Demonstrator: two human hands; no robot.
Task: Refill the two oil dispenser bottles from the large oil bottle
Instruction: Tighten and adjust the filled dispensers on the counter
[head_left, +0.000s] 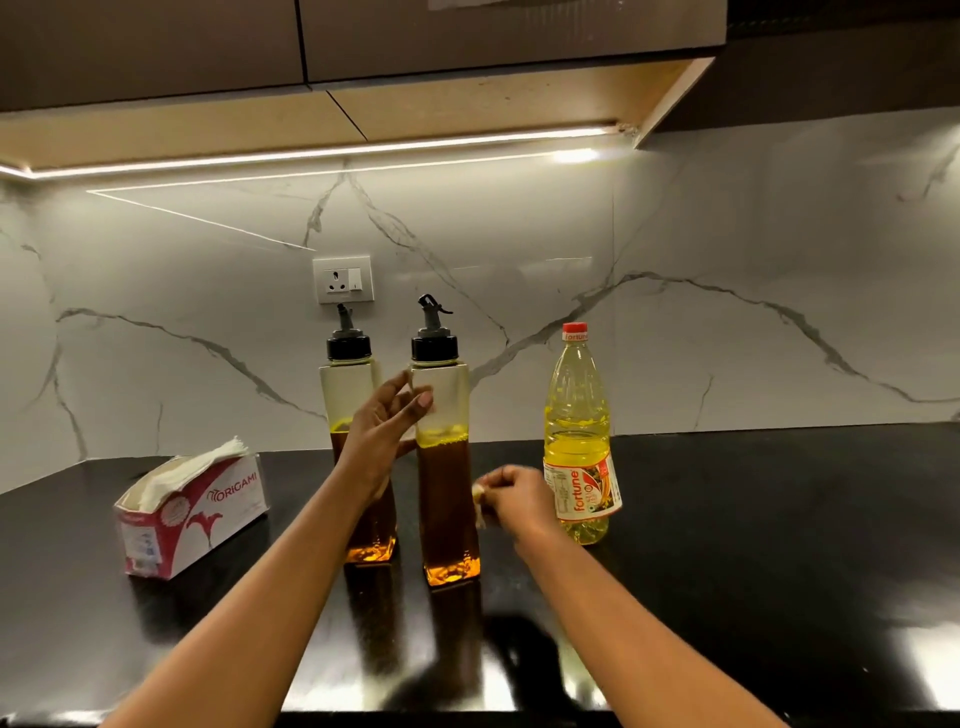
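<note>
Two tall square dispenser bottles with black spout caps stand on the black counter, each over half full of oil. My left hand (382, 423) reaches between them, thumb and fingers spread around the upper part of the right dispenser (444, 499); the left dispenser (353, 395) stands behind my wrist. My right hand (511, 496) is curled around a small crumpled tissue (479, 501) held against that dispenser's right side. The large oil bottle (579, 441), yellow oil with a red cap on, stands upright to the right.
A pink and white tissue box (192, 512) lies on the counter (779, 519) at the left. A wall socket (343, 279) sits on the marble backsplash behind the dispensers. Cabinets with a light strip hang overhead.
</note>
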